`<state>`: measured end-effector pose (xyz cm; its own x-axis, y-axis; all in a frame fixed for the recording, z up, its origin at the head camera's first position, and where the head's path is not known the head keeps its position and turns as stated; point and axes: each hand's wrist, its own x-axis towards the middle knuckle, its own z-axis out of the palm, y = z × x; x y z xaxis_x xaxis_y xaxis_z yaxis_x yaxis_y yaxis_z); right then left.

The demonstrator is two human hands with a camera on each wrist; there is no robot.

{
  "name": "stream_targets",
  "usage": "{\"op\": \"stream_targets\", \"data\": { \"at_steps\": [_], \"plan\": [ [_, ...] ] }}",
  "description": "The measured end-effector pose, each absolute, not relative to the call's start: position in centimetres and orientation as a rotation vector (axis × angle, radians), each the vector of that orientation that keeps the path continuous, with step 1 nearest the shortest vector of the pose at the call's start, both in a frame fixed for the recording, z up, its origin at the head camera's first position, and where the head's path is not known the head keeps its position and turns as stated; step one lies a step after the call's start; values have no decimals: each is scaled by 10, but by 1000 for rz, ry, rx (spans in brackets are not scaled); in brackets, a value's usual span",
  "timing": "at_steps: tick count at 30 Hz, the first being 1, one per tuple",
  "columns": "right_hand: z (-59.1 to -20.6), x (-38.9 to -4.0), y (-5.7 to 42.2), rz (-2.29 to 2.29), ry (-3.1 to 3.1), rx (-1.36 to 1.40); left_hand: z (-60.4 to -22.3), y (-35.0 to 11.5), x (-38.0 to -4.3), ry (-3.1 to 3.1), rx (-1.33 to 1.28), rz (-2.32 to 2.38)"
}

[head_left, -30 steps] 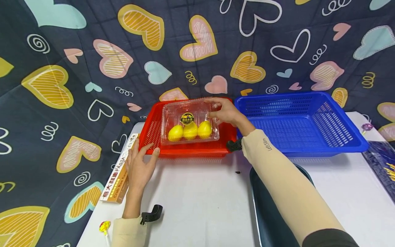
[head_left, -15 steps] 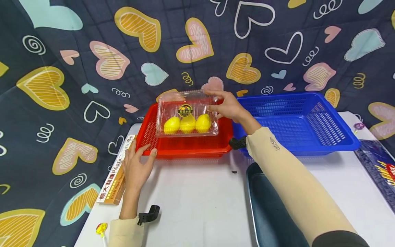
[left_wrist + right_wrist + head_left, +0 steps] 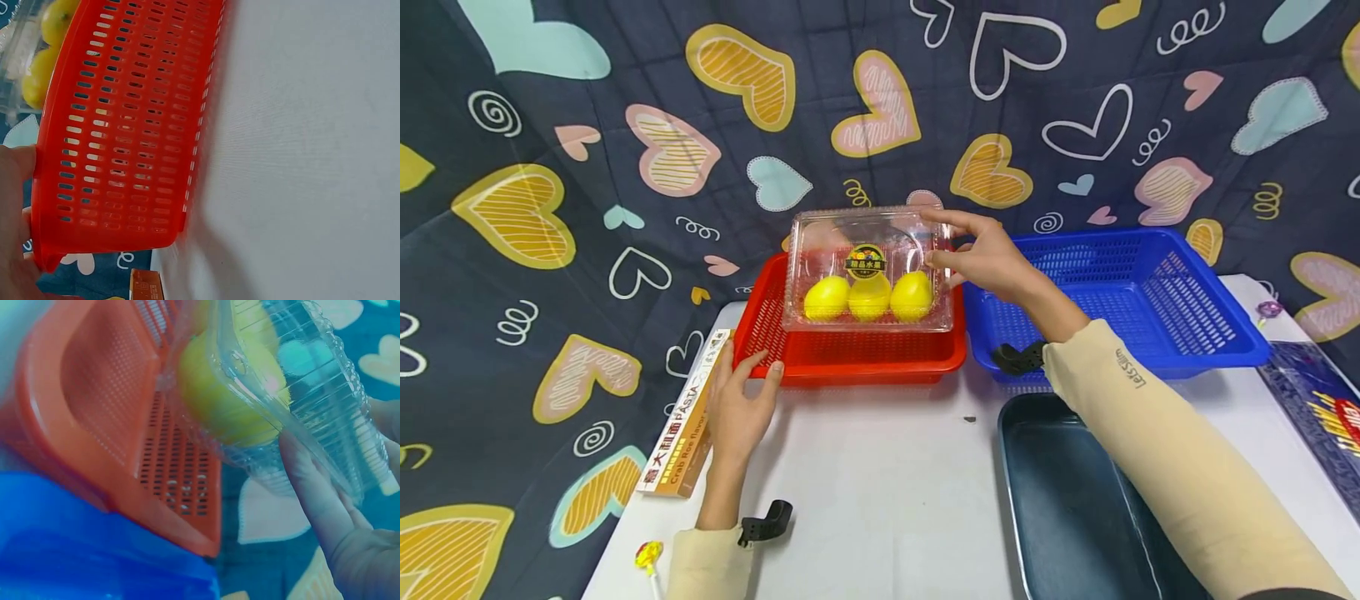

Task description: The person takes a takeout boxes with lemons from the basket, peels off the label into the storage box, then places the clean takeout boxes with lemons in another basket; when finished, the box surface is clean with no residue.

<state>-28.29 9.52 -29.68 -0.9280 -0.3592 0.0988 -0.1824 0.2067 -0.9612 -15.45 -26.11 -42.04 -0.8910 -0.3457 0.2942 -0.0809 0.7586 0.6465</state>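
My right hand [image 3: 981, 254] grips the right end of a clear plastic fruit box [image 3: 820, 237]. Its thumb and fingers pinch the box in the right wrist view, where a thumb or finger presses the clear wall [image 3: 331, 412]. Inside lie several yellow lemon-like fruits [image 3: 912, 296]; a black label [image 3: 865, 262] is on the lid. The box is tilted above the red plastic basket [image 3: 850, 367], hiding part of it. My left hand [image 3: 741, 417] holds the basket's near left corner, fingers around the rim in the left wrist view; some fingertips are hidden.
A blue basket [image 3: 1150, 358] stands right of the red one. In front is a dark tray [image 3: 1060, 483]. A pasta box [image 3: 685, 425] leans at the left, near a lollipop [image 3: 649, 554]. A dark printed packet [image 3: 1318, 400] lies far right. A patterned cloth [image 3: 850, 100] hangs behind.
The fruit box has risen out of the red basket and shifted slightly right, tilting more toward me, with my right hand on it. My left hand stays at the basket corner.
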Motion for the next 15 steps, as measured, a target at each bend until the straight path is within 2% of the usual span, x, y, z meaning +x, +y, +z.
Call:
{"op": "stream_targets", "data": {
  "at_steps": [15],
  "plan": [
    [-290,-241,119,-1783,2377,-513,-422,-261,-155,-2564,331,-921]
  ]
}}
